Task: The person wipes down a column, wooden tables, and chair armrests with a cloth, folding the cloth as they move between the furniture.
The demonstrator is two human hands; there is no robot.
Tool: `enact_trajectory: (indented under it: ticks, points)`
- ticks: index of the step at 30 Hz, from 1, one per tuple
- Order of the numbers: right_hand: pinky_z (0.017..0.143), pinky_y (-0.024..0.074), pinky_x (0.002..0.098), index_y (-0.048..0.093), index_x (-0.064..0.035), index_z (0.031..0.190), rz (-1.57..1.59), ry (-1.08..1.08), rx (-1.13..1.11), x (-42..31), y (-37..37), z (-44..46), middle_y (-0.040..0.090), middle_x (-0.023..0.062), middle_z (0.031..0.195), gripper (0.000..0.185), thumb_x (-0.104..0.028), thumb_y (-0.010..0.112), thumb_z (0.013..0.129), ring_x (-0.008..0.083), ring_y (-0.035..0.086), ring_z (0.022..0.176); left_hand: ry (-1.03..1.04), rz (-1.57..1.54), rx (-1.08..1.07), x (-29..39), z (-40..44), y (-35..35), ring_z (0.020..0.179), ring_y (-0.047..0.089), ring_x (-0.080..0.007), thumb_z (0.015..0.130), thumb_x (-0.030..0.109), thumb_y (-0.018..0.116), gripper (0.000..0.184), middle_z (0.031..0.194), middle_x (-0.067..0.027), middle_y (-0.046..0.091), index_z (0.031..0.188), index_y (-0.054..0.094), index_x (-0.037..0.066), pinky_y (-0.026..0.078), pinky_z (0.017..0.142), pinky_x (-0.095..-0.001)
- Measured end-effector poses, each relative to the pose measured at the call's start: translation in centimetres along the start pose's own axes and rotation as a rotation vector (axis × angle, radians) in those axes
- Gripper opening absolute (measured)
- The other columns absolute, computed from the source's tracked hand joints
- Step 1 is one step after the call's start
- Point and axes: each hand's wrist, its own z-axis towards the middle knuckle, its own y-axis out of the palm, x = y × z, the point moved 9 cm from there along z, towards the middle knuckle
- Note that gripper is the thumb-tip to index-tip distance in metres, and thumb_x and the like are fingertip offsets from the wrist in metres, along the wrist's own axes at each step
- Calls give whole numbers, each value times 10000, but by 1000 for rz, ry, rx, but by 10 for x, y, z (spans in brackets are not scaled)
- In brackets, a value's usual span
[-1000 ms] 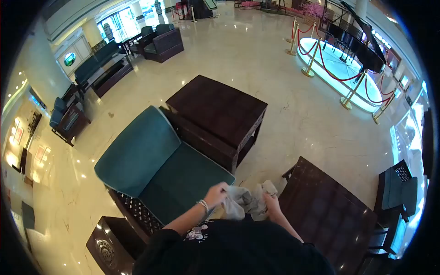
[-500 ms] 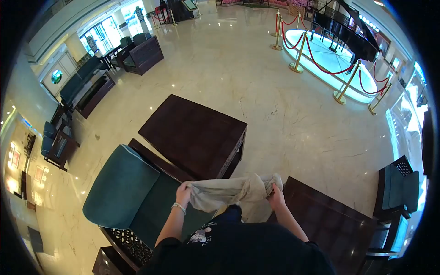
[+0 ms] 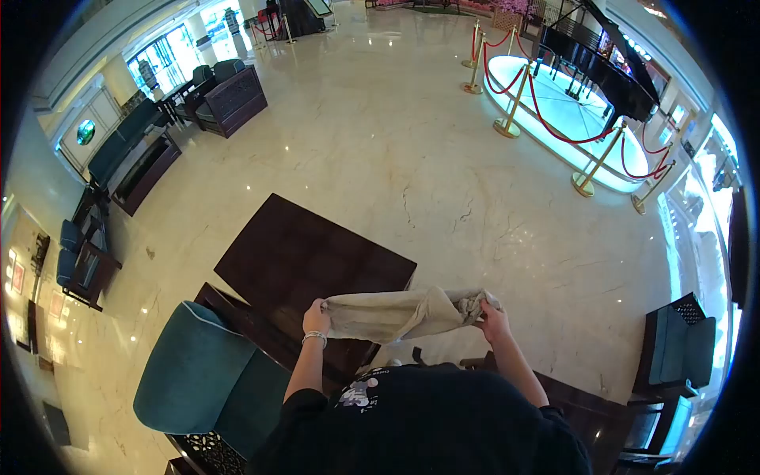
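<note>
Cloth (image 3: 388, 315) and hands have moved farther from the black shirt (image 3: 451, 412) since the earlier frame. One end is gripped by the left hand (image 3: 317, 319), the bunched other by the right hand (image 3: 494, 320); stretched midair, it partly overlaps the brown table (image 3: 309, 257) in view. Exact finger placement is hard to discern.

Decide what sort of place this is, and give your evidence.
Probably a hotel lobby or similar public lounge: a grand piano stands on a glowing platform edged by red ropes, and green padded seats are spread across a wide, shiny floor.
</note>
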Motion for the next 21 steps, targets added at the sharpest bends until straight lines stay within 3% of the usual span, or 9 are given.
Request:
enact_trajectory:
  ticks: [5, 7, 9, 11, 14, 15, 19, 20, 21]
  points:
    - [602, 496, 381, 561, -79, 920, -160, 50, 223, 0, -72, 66, 586, 42, 809, 162, -186, 566, 798, 181, 578, 716, 49, -1, 27, 13, 35, 21, 758, 581, -333, 754, 114, 458, 212, 785, -165, 603, 925, 573, 61, 442, 649, -396]
    - [517, 465, 300, 583, -53, 858, -636, -52, 212, -24, -92, 93, 567, 37, 687, 124, -155, 560, 791, 149, 548, 588, -157, -240, -154, 12, 45, 50, 707, 595, -269, 734, 102, 471, 211, 751, -158, 596, 902, 577, 31, 450, 621, -355]
    - [506, 448, 282, 587, -37, 857, -777, -139, 154, -62, -96, 117, 556, 34, 660, 126, -138, 554, 790, 134, 531, 568, -186, -308, -181, 33, 59, 71, 675, 589, -213, 748, 90, 460, 194, 736, -117, 601, 854, 594, -2, 455, 599, -313]
    - [496, 432, 264, 591, -22, 857, -901, -242, 101, -103, -99, 151, 545, 32, 632, 129, -122, 548, 788, 119, 514, 549, -382, -984, -236, 61, 67, 106, 669, 584, -207, 779, 89, 434, 202, 748, -90, 606, 832, 605, -6, 465, 605, -298]
    - [495, 431, 263, 583, -2, 900, -954, -368, 47, -162, -119, 213, 551, 33, 640, 162, -115, 539, 791, 115, 508, 540, -535, -1233, -389, 140, 78, 143, 764, 590, -218, 816, 140, 434, 235, 847, -120, 610, 903, 585, -17, 468, 698, -329]
    - [519, 441, 261, 582, -6, 912, -945, -355, 20, -181, -123, 229, 563, 37, 673, 164, -99, 545, 782, 120, 525, 580, -620, -1351, -472, 167, 79, 158, 811, 592, -224, 835, 166, 434, 258, 896, -135, 613, 938, 575, -23, 469, 745, -344]
    - [638, 467, 267, 582, -10, 932, -712, -418, -75, -248, -126, 268, 595, 54, 783, 198, -47, 569, 737, 139, 563, 730, -521, -1362, -526, 238, 125, 186, 873, 583, -224, 850, 192, 432, 285, 962, -146, 602, 966, 562, -34, 454, 798, -358]
    - [755, 447, 275, 545, -29, 1031, -690, -307, -99, -252, -131, 281, 581, 74, 931, 326, -19, 578, 706, 161, 547, 869, -415, -1353, -528, 266, 135, 177, 889, 579, -231, 851, 193, 420, 291, 980, -137, 597, 986, 558, -25, 446, 816, -364]
    - [755, 447, 275, 545, -29, 1031, -689, -307, -103, -254, -138, 298, 581, 74, 931, 326, -19, 578, 706, 161, 547, 869, -310, -1342, -528, 295, 143, 165, 905, 574, -237, 853, 194, 408, 298, 998, -128, 593, 1007, 554, -16, 439, 834, -370]
